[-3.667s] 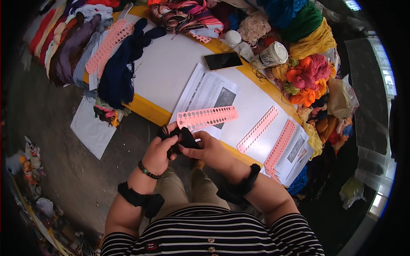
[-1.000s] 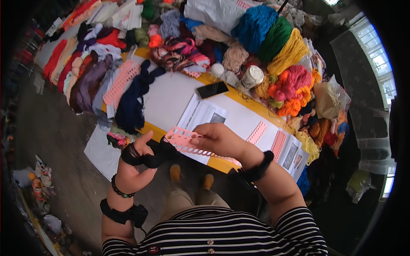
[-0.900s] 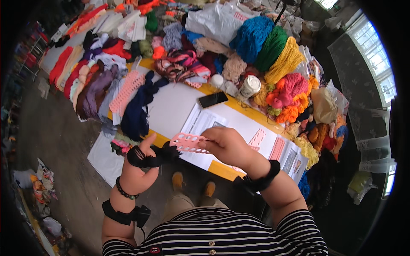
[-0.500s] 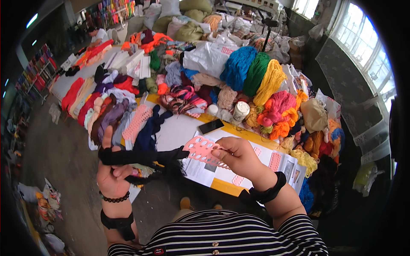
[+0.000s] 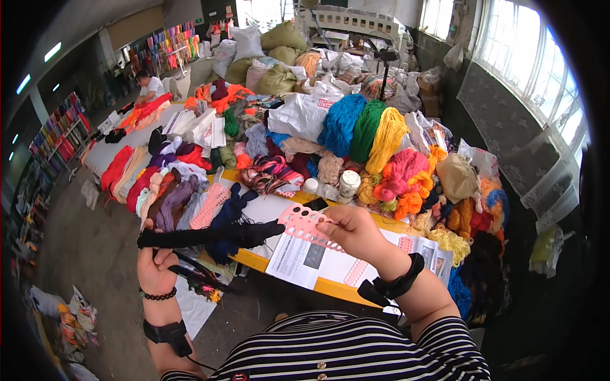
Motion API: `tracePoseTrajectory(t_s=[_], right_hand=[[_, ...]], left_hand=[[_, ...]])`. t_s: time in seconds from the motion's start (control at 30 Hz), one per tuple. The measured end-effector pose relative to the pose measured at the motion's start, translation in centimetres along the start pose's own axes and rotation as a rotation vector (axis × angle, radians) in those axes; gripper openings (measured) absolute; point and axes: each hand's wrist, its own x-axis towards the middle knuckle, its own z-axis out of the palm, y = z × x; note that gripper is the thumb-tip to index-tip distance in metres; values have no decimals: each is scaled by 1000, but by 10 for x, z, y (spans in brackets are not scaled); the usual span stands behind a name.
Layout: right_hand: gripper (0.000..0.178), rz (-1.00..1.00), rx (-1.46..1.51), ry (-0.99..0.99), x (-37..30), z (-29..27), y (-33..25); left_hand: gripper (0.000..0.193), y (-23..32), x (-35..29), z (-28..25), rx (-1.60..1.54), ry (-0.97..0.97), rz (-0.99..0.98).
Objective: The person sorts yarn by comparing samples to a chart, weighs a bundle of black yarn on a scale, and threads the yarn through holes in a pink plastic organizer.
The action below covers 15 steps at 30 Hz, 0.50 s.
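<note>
My left hand (image 5: 155, 272) is closed round one end of a black yarn hank (image 5: 206, 237), with loose strands dangling below. The hank stretches across to the left end of a pink card with rows of round holes (image 5: 304, 226), where its far end meets the holes. Exactly how the strands sit in them cannot be made out. Thumb and forefinger of my right hand (image 5: 362, 236) pinch the card's right part above the table. Under it lie printed sheets (image 5: 293, 261) and another pink holed strip (image 5: 356, 272). A dark phone (image 5: 316, 204) is partly hidden behind the card.
Yarn hanks in blue (image 5: 342, 127), green (image 5: 368, 130) and yellow (image 5: 386, 140) pile up at the back of the table. A white tub (image 5: 349, 183) stands before them. Dark blue yarn (image 5: 230, 219) lies near my left hand. A person (image 5: 150, 87) sits at the far left.
My left hand has moved slightly left and down, its raised fingers now folded round the yarn. The black yarn looks straighter and more spread out. The head view has shifted a little.
</note>
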Motion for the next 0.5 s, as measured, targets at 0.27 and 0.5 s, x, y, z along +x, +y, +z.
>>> tracePoseTrajectory(t_s=[0.27, 0.5], right_hand=[[16, -46, -57, 19, -16, -15, -4], [17, 106, 49, 132, -26, -29, 12]], left_hand=[[23, -4, -10, 4, 505, 225, 4], [20, 26, -18, -84, 565, 514, -312]])
